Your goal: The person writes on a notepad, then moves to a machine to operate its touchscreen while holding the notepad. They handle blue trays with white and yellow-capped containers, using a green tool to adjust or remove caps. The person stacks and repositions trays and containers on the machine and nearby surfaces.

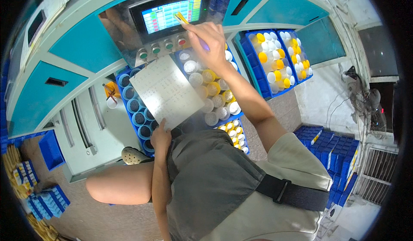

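Note:
My right hand [209, 43] is raised before a lit touch screen [172, 16] in a teal machine panel. Its fingers close round a slim pen-like tool [181, 19], yellow and white at the screen end, with purple showing at the palm. The tool's tip overlaps the display; I cannot tell whether it touches. Lower left, my left hand [161, 137] grips the bottom edge of a handwritten sheet of paper [165, 90], with one finger along its front. The sheet slants across blue crates and covers part of the round tubs in them.
Below the screen sit round push buttons [169, 44]. Blue-rimmed tubs [138, 118] with dark contents stand left of the sheet, white and yellow tubs [214, 88] right of it. Another blue crate [254, 56] is farther right. A small white cup [112, 102] rests on the left ledge.

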Demonstrator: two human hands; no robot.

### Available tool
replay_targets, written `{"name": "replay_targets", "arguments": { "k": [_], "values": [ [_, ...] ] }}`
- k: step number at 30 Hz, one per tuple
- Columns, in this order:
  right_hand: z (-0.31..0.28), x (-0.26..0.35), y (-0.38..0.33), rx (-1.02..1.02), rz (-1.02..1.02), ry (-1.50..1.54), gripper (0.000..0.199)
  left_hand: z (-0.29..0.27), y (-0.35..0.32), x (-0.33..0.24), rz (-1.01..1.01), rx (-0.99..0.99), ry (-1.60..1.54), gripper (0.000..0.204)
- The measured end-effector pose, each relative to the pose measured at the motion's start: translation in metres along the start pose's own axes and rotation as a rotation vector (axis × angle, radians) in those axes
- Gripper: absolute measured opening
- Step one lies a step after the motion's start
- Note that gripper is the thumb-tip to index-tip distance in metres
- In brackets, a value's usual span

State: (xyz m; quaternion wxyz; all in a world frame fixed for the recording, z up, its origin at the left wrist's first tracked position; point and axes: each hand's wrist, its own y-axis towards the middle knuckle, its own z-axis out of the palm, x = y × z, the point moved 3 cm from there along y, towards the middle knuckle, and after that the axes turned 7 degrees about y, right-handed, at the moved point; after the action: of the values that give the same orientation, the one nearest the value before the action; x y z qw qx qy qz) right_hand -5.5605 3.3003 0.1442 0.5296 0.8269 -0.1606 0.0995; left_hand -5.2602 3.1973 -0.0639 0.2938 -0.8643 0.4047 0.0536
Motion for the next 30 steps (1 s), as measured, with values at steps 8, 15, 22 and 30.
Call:
{"name": "replay_targets", "arguments": {
  "k": [8, 15, 22, 30],
  "values": [
    [0.000, 0.001, -0.001, 0.016, -0.012, -0.036, 0.019, 0.000, 0.001, 0.000, -0.003, 0.004, -0.002, 0.052],
    [-0.010, -0.003, -0.014, 0.063, 0.045, -0.040, 0.024, 0.005, 0.003, 0.002, -0.009, 0.030, 0.000, 0.050],
    [0.000, 0.003, 0.011, -0.002, -0.023, -0.029, 0.024, 0.003, 0.004, 0.001, 0.057, -0.039, 0.045, 0.051],
    [-0.015, -0.007, -0.021, 0.023, -0.084, -0.039, 0.020, 0.011, 0.005, 0.002, 0.032, -0.022, 0.080, 0.053]
  ]
}}
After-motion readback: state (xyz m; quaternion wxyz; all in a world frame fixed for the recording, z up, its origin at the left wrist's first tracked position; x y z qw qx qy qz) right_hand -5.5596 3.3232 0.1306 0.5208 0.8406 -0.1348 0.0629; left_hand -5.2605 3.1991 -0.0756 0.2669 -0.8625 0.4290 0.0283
